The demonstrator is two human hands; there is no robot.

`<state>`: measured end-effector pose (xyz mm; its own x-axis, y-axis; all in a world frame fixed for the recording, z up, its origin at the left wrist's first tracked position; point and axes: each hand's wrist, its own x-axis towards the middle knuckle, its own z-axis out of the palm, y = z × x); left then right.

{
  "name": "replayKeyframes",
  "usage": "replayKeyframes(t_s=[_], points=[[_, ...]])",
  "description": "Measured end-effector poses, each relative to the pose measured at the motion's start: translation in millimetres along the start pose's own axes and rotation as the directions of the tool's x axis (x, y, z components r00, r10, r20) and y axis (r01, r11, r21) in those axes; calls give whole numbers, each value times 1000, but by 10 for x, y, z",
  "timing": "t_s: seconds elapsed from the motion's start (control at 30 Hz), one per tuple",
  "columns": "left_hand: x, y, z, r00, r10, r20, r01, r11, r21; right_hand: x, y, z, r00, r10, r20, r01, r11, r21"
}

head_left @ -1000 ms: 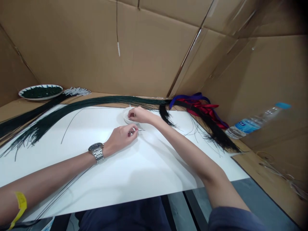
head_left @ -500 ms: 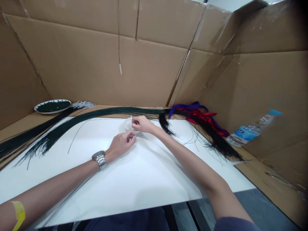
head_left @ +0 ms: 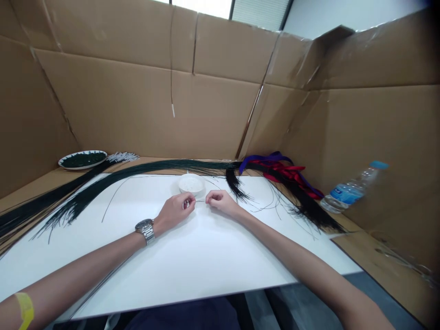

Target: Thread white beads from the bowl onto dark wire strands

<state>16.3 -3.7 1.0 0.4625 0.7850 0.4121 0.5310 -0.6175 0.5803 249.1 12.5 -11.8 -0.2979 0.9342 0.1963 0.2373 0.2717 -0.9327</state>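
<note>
My left hand (head_left: pixel 174 210), with a metal watch (head_left: pixel 145 229) at its wrist, is pinched on a thin dark strand (head_left: pixel 200 200). The strand's end sticks out past the fingertips toward my right hand (head_left: pixel 221 201). The right fingers are closed in a pinch close to that end; whatever they hold is too small to make out. Just behind both hands stands a small white bowl (head_left: pixel 191 184) with pale contents. A long bundle of dark green strands (head_left: pixel 151 165) curves across the board beyond the bowl.
Under my arms lies a white board (head_left: pixel 165 275), walled by cardboard (head_left: pixel 144 105). A plate (head_left: pixel 61 162) of dark green bits sits at far left, near white-tipped strands (head_left: pixel 123 156). At right lie black strands (head_left: pixel 309 211), red ribbon (head_left: pixel 287 174) and a tilted water bottle (head_left: pixel 350 192).
My right hand has come out of the bowl, toward me and to the right, near the strand's end. The left hand has hardly moved on the board. The camera view has tipped upward.
</note>
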Motion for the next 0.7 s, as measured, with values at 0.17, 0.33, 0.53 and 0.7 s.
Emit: replayKeyframes(t_s=[0.17,0.33,0.53,0.7], points=[[-7,12,-2,1000,8,17,-7,1000,-6,-29,83,6,998,37,-46,-28,982,184],[0,-11,2,1000,10,15,-9,1000,-23,-39,89,20,997,73,28,-78,953,294],[11,-8,-9,1000,-10,16,11,996,-93,-66,96,3,994,83,68,-101,936,337],[23,-33,7,1000,0,23,2,996,-91,-74,127,-37,992,109,65,-124,938,325]])
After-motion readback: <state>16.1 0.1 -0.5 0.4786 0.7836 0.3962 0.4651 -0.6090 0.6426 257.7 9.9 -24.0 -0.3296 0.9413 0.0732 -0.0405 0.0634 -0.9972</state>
